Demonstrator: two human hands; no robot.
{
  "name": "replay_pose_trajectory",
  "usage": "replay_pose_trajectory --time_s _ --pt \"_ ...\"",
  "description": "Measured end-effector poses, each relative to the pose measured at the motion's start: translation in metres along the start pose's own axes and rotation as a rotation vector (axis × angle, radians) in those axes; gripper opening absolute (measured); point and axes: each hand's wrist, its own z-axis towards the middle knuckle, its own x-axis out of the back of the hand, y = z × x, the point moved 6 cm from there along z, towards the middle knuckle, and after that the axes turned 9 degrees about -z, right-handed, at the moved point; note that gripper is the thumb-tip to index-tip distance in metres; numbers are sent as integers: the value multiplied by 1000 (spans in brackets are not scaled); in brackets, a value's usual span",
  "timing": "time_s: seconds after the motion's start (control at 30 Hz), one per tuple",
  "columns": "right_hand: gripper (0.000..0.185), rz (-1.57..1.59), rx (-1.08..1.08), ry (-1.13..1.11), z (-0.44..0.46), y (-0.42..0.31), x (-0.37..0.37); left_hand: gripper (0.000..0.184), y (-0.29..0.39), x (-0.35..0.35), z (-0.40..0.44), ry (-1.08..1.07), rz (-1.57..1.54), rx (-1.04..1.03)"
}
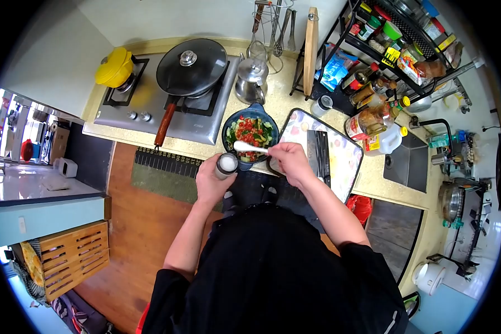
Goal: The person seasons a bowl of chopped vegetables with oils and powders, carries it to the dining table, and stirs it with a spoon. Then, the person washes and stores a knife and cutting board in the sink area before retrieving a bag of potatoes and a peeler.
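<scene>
My left hand [209, 182] is wrapped round a small open glass jar [227, 165] with white granules inside, near the counter's front edge. Between the fingers of my right hand [291, 161] is the handle of a white spoon [243, 146], its bowl end above the food. Just beyond both hands stands a dark blue two-handled bowl [254, 110]. Chopped red and green vegetables [253, 131] fill it. Right of the bowl lies a pale patterned cutting board [345, 146] with a black-handled knife [319, 153] on it.
A lidded wok [192, 68] and a yellow pot [114, 67] stand on the stove [161, 114]. Behind the bowl is a metal kettle [251, 78]. A jar [321, 106], bottles [371, 119] and a spice rack [395, 44] stand to the right, near the sink [409, 161].
</scene>
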Motion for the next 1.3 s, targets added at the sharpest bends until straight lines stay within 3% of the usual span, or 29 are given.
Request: replay_pose_trajectory --time_s 0.07,0.17,0.2,0.33,0.47,0.6,0.7,0.83,0.93,1.07,1.2,1.3 --pt "15 -115 111 119 27 3 11 66 -6 1 -1 -3 7 6" --pt "18 -852 483 443 35 -13 22 66 -11 3 -4 -22 23 15" --pt "20 -881 476 470 30 -16 26 66 -13 4 -6 -31 26 14" --pt "13 -772 319 328 -8 -30 27 67 -15 4 -8 -34 31 18" --pt "8 -785 697 168 -50 -52 -12 66 -8 1 -4 -33 49 -44" --pt "13 -1012 980 62 -62 -43 -56 65 13 -1 3 -63 56 -142" --pt "5 -1208 967 12 -54 -30 -72 65 19 -3 7 -73 29 -204" --pt "11 -895 867 28 -43 -21 -67 65 19 0 9 -34 -25 -228" --pt "17 -622 456 21 -27 -8 -54 65 18 2 9 -33 -33 -229" --pt "17 -314 165 -4 -6 22 -42 65 14 5 9 -22 -16 -164" --pt "12 -106 17 -11 -6 17 -33 67 -8 4 4 7 26 -83" --pt "12 -63 30 52 1 9 -25 67 -20 5 1 7 49 -21"
